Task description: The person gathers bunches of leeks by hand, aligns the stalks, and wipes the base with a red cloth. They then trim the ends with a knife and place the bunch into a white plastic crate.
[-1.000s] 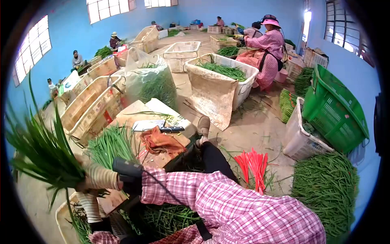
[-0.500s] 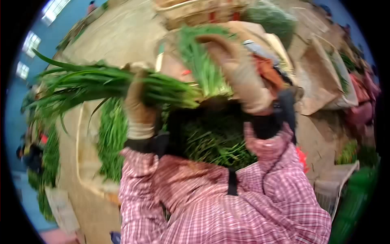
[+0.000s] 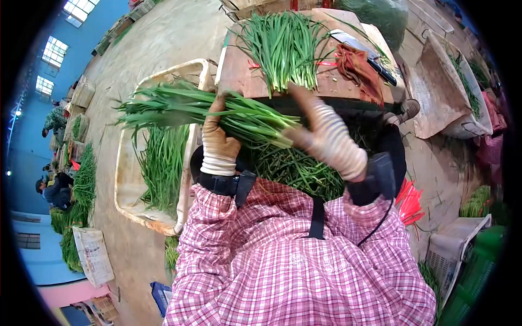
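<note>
My left hand (image 3: pixel 218 142), in a beige glove, is closed around a thick bunch of green chives (image 3: pixel 190 108) that lies across my front with its leaf tips pointing left. My right hand (image 3: pixel 321 130), also gloved, touches the cut end of that bunch with its fingers spread. Just beyond my hands a second bunch of chives (image 3: pixel 283 46) lies on a wooden board (image 3: pixel 239 76) over a red tie. More loose chives (image 3: pixel 293 168) fill my lap under both hands.
A knife (image 3: pixel 364 51) and an orange cloth (image 3: pixel 356 68) lie on the board's right side. A beige crate (image 3: pixel 128 179) with chives stands at my left. Red ties (image 3: pixel 410 201) lie on the floor at the right, near a white crate (image 3: pixel 454 255). People sit far left.
The view has tipped from the room down onto my lap. My left hand brought the bunch from my far left to my front, and my right hand came down onto its cut end.
</note>
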Tool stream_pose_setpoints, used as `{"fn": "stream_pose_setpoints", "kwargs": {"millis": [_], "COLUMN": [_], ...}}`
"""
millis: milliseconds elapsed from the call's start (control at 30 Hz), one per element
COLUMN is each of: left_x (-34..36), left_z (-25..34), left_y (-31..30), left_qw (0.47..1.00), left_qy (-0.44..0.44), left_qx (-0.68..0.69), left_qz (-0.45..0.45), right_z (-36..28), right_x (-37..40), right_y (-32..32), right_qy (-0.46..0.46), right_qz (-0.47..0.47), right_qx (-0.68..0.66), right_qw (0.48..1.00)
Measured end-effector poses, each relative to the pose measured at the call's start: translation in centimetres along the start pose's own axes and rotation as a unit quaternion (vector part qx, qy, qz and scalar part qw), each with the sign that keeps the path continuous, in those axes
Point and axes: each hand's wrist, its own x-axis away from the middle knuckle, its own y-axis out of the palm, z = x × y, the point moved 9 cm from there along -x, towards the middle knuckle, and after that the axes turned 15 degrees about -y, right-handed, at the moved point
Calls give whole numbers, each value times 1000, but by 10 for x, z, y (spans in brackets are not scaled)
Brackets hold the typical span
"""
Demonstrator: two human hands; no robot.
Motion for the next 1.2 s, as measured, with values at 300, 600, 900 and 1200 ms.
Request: {"fn": "stream_pose_setpoints", "kwargs": {"millis": [300,600,900,1200], "left_x": [0,2,-1,-2], "left_z": [-7,-45,-36,-42], "left_y": [-17,-9,-18,-23], "left_qw": [994,991,993,988], "left_qy": [13,-127,-94,-47], "left_qx": [-37,-37,-38,-75], "left_qz": [104,2,67,127], "right_z": [20,52,82,14], "right_x": [35,33,71,42], "right_y": [-17,30,-34,20], "right_qy": [107,199,194,135], "right_qz": [-51,40,-27,-235], "right_qx": [19,-398,11,196], "right_qw": [993,894,981,943]}}
